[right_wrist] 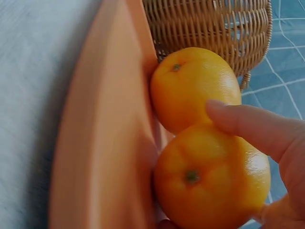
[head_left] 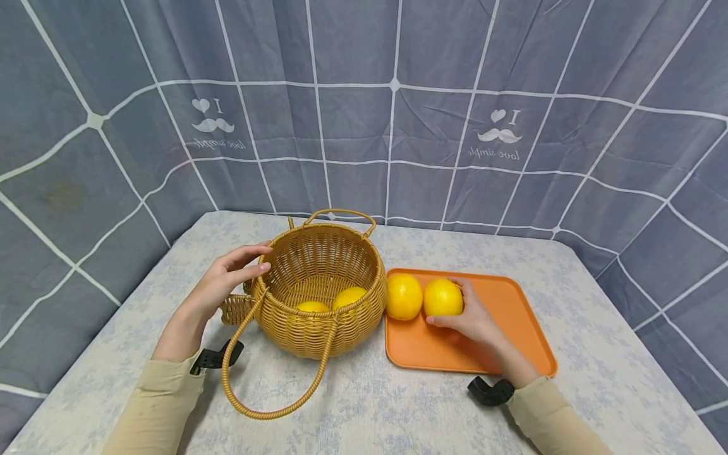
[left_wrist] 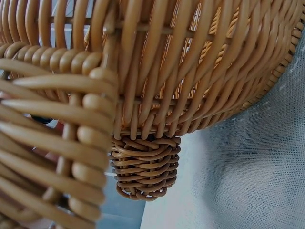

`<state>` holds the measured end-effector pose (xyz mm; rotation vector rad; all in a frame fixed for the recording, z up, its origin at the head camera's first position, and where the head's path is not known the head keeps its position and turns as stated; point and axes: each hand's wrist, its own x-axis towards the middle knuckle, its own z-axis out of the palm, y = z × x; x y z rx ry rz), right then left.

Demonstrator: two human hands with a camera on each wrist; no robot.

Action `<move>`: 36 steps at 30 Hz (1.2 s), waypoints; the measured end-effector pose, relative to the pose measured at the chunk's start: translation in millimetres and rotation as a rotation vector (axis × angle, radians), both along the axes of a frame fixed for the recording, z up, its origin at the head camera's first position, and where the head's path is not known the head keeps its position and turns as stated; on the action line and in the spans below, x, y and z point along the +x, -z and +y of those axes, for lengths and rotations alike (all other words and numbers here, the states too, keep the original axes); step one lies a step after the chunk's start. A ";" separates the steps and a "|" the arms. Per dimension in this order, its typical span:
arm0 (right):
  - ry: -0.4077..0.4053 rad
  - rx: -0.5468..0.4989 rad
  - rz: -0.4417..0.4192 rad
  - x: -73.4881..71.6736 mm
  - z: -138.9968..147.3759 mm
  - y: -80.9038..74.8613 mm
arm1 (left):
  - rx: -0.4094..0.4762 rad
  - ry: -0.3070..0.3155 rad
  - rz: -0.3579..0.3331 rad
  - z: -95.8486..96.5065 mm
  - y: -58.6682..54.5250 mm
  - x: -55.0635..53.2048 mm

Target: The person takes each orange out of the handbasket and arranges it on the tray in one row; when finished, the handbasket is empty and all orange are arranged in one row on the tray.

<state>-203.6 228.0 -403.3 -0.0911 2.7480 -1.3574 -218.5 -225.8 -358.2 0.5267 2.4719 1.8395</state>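
Note:
My left hand [head_left: 222, 281] rests at the left rim of a round wicker basket [head_left: 318, 335]. Its thumb and index fingertips reach just over the edge; the other fingers are hidden. Two oranges, a left one [head_left: 312, 307] and a right one [head_left: 349, 297], lie inside the basket. With my right hand [head_left: 469, 316] I grip an orange [head_left: 443, 297], thumb at the near side and fingers round the far side. Another orange [head_left: 404, 297] sits left of it, against the basket. In the right wrist view, my thumb [right_wrist: 252, 125] lies over the gripped orange [right_wrist: 209, 179].
Under the oranges on the right is a shallow orange tray [head_left: 500, 322], beside the basket. One basket handle [head_left: 273, 414] hangs down towards me, and the other handle [head_left: 341, 211] stands at the back. A grey-blue checked curtain [head_left: 364, 126] encloses the patterned tabletop [head_left: 364, 404].

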 end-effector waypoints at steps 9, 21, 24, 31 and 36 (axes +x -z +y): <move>-0.061 -0.001 -0.019 -3.0 6.1 -3.8 | 0.004 0.001 0.005 0.0 -0.1 -0.2; -0.008 0.008 -0.027 -5.5 6.0 0.0 | 0.007 -0.001 0.003 -0.2 0.5 -0.7; -0.025 0.009 -0.023 -5.8 7.4 0.2 | 0.009 0.000 0.003 -0.3 0.7 -0.7; -0.042 0.012 -0.023 -5.3 9.1 -0.8 | 0.010 -0.001 0.004 -0.3 0.6 -0.6; -0.044 0.000 -0.021 -5.5 9.9 -0.8 | 0.010 0.000 0.001 -0.1 0.5 -0.5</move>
